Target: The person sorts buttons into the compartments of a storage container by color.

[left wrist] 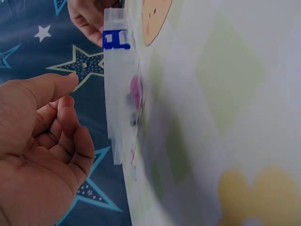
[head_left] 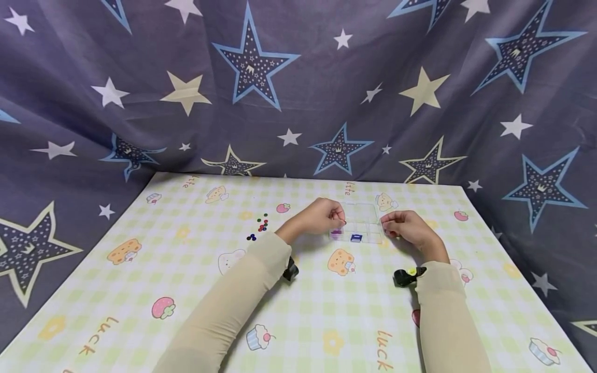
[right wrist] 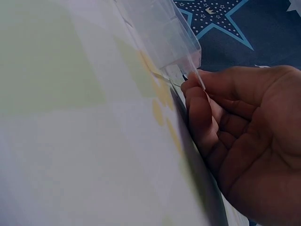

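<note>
A clear plastic compartment box (head_left: 364, 213) lies on the table with a blue latch (head_left: 356, 238) at its front. Something purple (head_left: 336, 233) sits in the front left corner; it shows as a purple patch (left wrist: 136, 92) in the left wrist view. Over the box's left side is my left hand (head_left: 322, 215), thumb and index tips brought together and a small dark bead (head_left: 345, 223) at them. My right hand (head_left: 410, 228) pinches the clear plastic edge at the box's right side, with thumb and index finger (right wrist: 200, 110) close above the cloth.
Several small red, green and blue beads (head_left: 266, 221) lie loose left of the box, beside my left forearm. A few dark blue beads (head_left: 252, 238) are slightly nearer. A checked cloth (head_left: 298, 321) covers the table; a star-patterned curtain (head_left: 298, 103) hangs behind it.
</note>
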Demonstrator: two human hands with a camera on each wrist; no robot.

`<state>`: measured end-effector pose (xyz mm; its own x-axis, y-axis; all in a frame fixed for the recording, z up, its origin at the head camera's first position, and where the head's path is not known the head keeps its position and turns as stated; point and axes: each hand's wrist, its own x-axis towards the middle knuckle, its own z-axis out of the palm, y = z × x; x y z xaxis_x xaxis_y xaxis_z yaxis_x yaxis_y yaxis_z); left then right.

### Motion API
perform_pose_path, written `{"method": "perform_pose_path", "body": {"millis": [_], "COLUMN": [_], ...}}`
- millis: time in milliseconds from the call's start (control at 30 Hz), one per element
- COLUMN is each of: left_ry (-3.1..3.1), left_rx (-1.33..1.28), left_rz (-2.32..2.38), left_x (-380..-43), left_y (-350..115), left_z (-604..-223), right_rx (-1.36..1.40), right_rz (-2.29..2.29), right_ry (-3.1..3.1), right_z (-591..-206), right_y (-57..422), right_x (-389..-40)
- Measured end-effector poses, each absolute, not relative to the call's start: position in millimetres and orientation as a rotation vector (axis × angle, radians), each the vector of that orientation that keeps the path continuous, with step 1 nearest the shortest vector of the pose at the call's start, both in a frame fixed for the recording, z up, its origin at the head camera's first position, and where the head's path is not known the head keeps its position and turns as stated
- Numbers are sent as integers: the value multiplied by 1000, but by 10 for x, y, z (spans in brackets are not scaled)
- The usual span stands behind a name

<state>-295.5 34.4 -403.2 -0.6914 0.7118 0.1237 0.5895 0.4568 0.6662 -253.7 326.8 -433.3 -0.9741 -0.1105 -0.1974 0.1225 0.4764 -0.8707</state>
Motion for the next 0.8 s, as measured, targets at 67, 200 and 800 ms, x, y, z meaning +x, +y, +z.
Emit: {"method": "perform_pose_path", "body": {"millis": [67,200,800], "left_ry": [2528,2536,2625], "left_rx": [1127,1089,1034], "left_rz": [1060,1053,1014], "left_x": [-2955,-2927,-2912], "left_y": [403,511,392], "left_z": [-4055,-4069,-4039], "right_rx": [15,27,24], "right_rz": [-1491,-1488,-1491], "right_ry": [2503,2508,2502], "right_z": [-4342,-4335,-4342], "right_y": [3276,3276,3291], "right_x": [-2545,-2539,-2559]}}
